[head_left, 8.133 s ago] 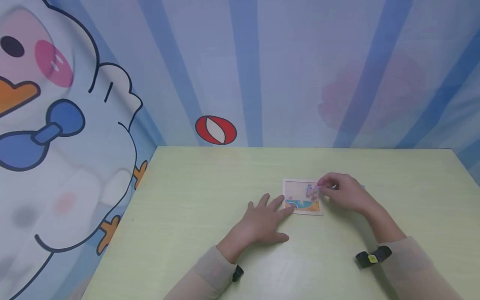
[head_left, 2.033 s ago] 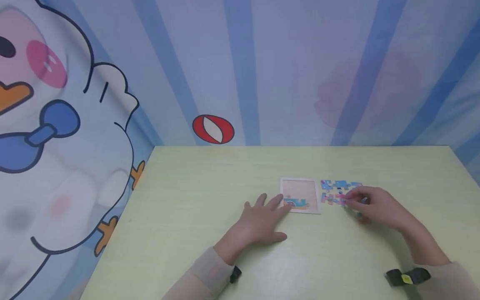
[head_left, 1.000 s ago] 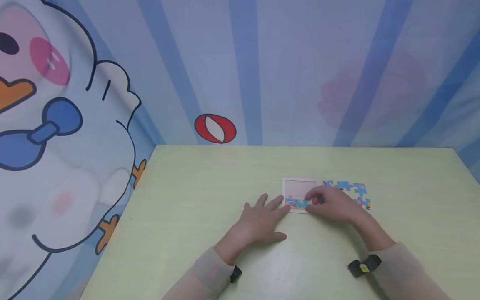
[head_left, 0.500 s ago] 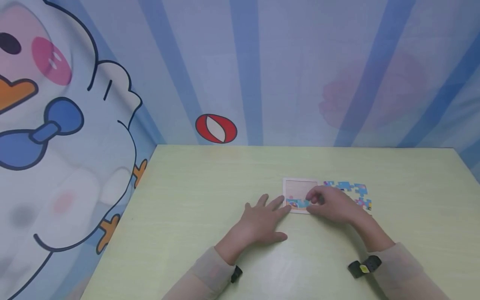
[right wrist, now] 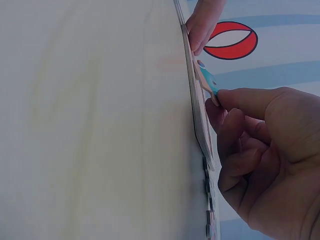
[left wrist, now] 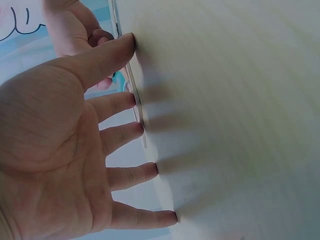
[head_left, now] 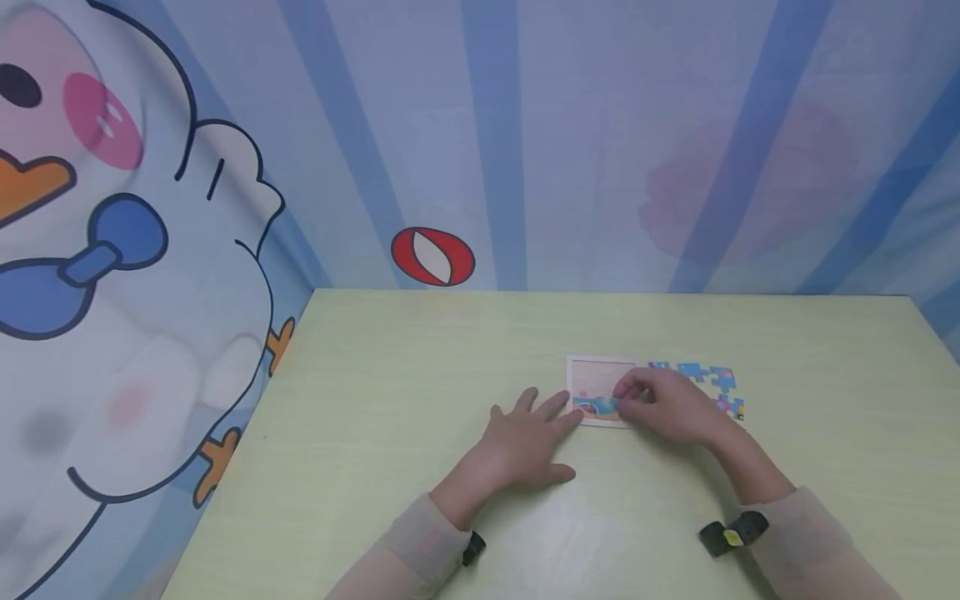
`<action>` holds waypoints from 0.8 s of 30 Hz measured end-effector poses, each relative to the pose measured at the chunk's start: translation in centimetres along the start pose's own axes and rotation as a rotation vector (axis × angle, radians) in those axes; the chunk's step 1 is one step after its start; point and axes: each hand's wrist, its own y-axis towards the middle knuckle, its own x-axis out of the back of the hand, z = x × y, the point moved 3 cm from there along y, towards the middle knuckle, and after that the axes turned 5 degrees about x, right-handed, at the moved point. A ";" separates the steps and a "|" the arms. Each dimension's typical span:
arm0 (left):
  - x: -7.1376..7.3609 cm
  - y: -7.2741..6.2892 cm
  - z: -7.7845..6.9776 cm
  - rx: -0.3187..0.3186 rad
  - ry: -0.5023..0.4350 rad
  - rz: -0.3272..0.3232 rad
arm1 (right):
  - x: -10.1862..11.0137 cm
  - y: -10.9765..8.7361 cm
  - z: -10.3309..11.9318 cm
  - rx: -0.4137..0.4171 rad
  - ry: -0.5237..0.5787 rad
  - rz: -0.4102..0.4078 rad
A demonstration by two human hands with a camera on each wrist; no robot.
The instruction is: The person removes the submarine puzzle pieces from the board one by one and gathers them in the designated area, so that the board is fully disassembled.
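A puzzle tray with a white rim [head_left: 603, 359] lies right of the middle of the table, with blue and orange puzzle pieces [head_left: 592, 407] along its near side. My left hand [head_left: 525, 442] is spread flat-fingered, with fingertips at the tray's left and near edges. My right hand [head_left: 671, 406] reaches over the tray's right rim. In the right wrist view, its thumb and finger pinch the end of a blue and tan puzzle piece [right wrist: 207, 80], which tilts up from the tray. Part of the tray is hidden under the right hand.
Several loose puzzle pieces [head_left: 723, 378] lie on the table right of the tray, partly hidden by the right hand. The table [head_left: 420, 358] ends at a back wall of striped blue cloth [head_left: 570, 150].
Pink pieces once in the tray's upper right have gone from it. The right hand moved from the loose pieces back left onto the tray's remaining pieces. The left hand stays put.
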 end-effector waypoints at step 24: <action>0.0 -0.1 -0.1 0.011 0.011 0.001 | 4.5 -4.3 -2.8 -0.108 0.059 -0.018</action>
